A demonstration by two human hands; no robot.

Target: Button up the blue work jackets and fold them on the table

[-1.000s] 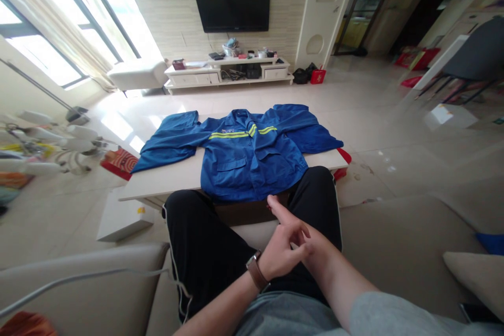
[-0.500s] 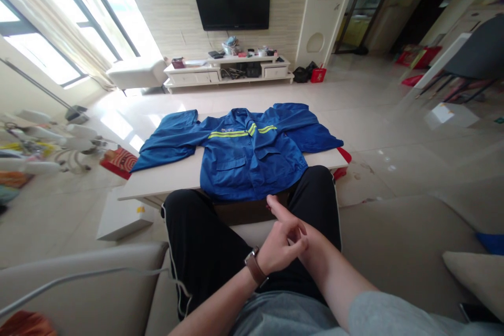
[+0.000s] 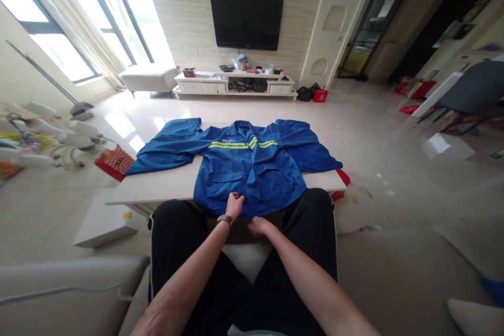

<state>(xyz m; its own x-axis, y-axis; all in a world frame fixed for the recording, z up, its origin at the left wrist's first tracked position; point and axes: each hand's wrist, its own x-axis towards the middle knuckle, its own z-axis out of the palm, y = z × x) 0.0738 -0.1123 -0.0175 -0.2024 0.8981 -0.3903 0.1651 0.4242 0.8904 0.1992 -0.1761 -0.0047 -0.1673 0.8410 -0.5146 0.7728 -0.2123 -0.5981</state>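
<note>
A blue jacket (image 3: 232, 165) with yellow-green stripes lies spread, front up, over a white table (image 3: 157, 189), its sleeves out to both sides. My left hand (image 3: 235, 206), a watch on its wrist, is at the jacket's bottom hem near the middle, fingers curled together; what they grip, if anything, is too small to make out. Just to the right and nearer me, my right hand (image 3: 260, 226) is closed at the hem's lower edge between my knees, its fingertips partly hidden.
Both my knees touch the table's near side. A white box (image 3: 104, 223) stands on the floor at the left, near a red bag (image 3: 115, 163). Beyond the table are a low TV cabinet (image 3: 200, 85) and a padded bench (image 3: 149, 79).
Both hands, which were crossed over my lap, have separated and moved to the jacket's bottom hem. The view has tilted up slightly.
</note>
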